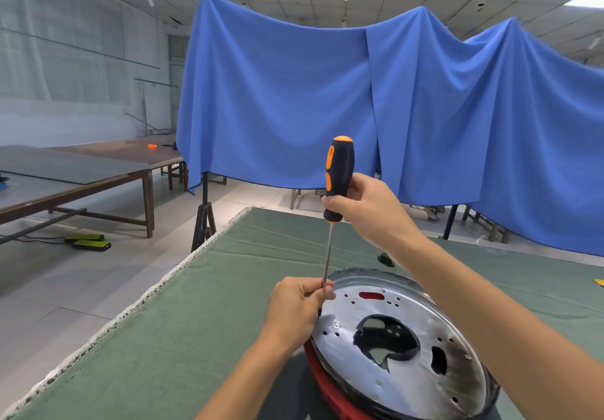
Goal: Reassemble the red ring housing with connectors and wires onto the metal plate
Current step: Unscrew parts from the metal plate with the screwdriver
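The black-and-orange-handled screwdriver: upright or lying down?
Upright, leaning slightly. The black-and-orange-handled screwdriver has its handle gripped by the right hand; the left hand pinches its shaft above the round shiny metal plate.

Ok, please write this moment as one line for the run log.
right hand: grips screwdriver handle | left hand: pinches shaft | tip: at metal plate rim | red ring housing: under plate

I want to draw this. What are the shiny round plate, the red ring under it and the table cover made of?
The plate looks like polished metal: mirror-bright, with dark scorch marks. The red ring seems to be plastic: smooth and evenly coloured. The green cover looks like cloth: matte, creased, with a frayed edge.
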`<action>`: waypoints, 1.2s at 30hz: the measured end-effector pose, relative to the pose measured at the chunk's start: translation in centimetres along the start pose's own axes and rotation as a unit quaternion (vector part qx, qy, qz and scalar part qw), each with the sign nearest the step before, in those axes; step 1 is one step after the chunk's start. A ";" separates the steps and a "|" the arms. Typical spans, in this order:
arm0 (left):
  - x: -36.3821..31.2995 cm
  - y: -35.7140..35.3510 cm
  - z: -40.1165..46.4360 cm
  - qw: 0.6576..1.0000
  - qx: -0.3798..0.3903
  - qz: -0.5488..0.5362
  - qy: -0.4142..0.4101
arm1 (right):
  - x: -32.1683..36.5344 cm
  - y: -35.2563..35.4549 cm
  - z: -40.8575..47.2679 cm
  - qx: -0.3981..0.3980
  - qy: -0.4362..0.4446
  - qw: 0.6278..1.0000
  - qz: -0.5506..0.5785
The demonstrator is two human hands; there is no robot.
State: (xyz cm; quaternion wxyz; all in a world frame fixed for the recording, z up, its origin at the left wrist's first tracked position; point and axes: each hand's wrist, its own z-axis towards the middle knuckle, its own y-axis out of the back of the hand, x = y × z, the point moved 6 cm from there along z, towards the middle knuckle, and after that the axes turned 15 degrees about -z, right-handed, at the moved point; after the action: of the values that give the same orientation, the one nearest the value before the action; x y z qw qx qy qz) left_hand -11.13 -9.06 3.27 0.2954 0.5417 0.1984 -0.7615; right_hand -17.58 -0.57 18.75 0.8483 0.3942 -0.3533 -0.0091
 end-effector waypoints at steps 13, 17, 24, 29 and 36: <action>0.4 -0.2 -0.4 0.999 0.020 -0.029 -0.024 | -0.6 0.1 -0.6 -0.066 -0.022 0.996 -0.050; 0.9 -0.2 -0.2 0.999 0.018 -0.040 0.005 | 0.0 0.3 -0.4 -0.018 -0.020 0.999 0.042; 0.3 -0.2 -0.6 1.000 0.014 -0.014 -0.018 | -0.5 0.7 -0.4 -0.094 -0.029 0.994 -0.039; 0.3 -0.2 -0.7 0.999 0.015 -0.043 0.000 | 0.5 0.2 -0.3 -0.022 -0.005 0.999 0.046; 0.1 -0.1 -0.7 1.000 0.015 0.008 -0.015 | 0.8 1.0 -0.7 -0.086 -0.001 0.996 -0.031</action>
State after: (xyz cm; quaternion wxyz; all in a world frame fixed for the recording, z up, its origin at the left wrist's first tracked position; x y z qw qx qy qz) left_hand -10.74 -8.52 2.89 0.2962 0.5362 0.1783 -0.7701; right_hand -16.84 0.35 19.55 0.8780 0.3311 -0.3392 -0.0663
